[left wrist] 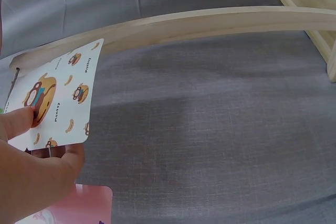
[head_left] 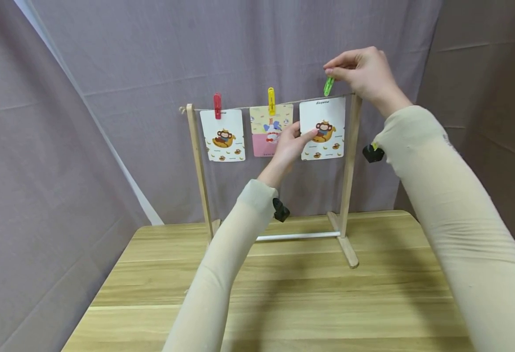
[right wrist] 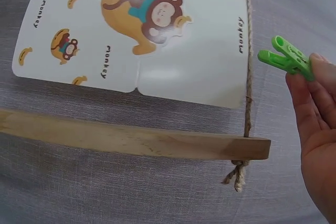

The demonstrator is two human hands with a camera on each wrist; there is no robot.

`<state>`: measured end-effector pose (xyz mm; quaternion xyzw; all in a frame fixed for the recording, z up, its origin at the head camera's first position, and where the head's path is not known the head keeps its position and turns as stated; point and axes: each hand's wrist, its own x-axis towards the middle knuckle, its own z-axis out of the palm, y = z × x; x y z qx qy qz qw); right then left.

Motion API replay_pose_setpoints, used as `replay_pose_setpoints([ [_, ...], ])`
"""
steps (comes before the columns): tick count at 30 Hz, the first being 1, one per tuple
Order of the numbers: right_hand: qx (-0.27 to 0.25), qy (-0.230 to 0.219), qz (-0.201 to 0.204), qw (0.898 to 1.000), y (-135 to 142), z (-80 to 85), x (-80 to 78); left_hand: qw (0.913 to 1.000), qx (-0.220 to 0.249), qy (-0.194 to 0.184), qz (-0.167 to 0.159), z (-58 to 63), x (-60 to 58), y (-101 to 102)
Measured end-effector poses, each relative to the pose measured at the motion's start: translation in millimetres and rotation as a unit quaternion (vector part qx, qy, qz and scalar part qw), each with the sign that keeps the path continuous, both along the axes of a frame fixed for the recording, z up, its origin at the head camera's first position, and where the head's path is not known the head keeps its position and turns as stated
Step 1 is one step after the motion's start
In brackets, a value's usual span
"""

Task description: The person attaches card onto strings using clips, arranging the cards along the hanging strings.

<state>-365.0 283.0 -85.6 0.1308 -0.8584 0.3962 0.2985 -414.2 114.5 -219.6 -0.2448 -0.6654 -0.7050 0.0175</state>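
Observation:
My left hand (head_left: 289, 146) pinches the left edge of a white monkey card (head_left: 334, 110), thumb in front and fingers behind. The card's top edge lies along the twine (right wrist: 249, 66), near the right post. Just above that edge, my right hand (head_left: 367, 73) pinches a green clothespin (right wrist: 286, 56) between thumb and fingers. In the right wrist view the clothespin's prongs stand apart and point toward the twine, not touching it. A yellow clothespin (head_left: 271, 100) holds a yellow and pink card (head_left: 261, 144) in the middle. At the left, a red clothespin (head_left: 217, 105) holds another monkey card (head_left: 235, 124).
A wooden stand has a left post (head_left: 199, 171), a right post (head_left: 349, 171) and a white lower bar (head_left: 301, 236). It stands at the back of a wood-grain table (head_left: 327, 303). Grey curtains (head_left: 151, 63) hang close behind it.

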Motion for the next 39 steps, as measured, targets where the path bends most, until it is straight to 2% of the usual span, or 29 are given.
replay_pose_setpoints([
  [9,0.025,-0.014,-0.016,0.999,-0.6,-1.7,-2.4,1.0000,0.001,-0.002,-0.004,0.1,-0.7,1.6],
  [27,0.048,-0.026,-0.015,0.998,4.2,-3.0,-3.0,1.0000,-0.003,-0.002,0.000,3.6,0.4,4.9],
  [39,0.081,-0.038,-0.016,0.996,2.3,-2.8,-3.9,0.9999,0.007,-0.001,-0.010,2.1,0.5,5.6],
])
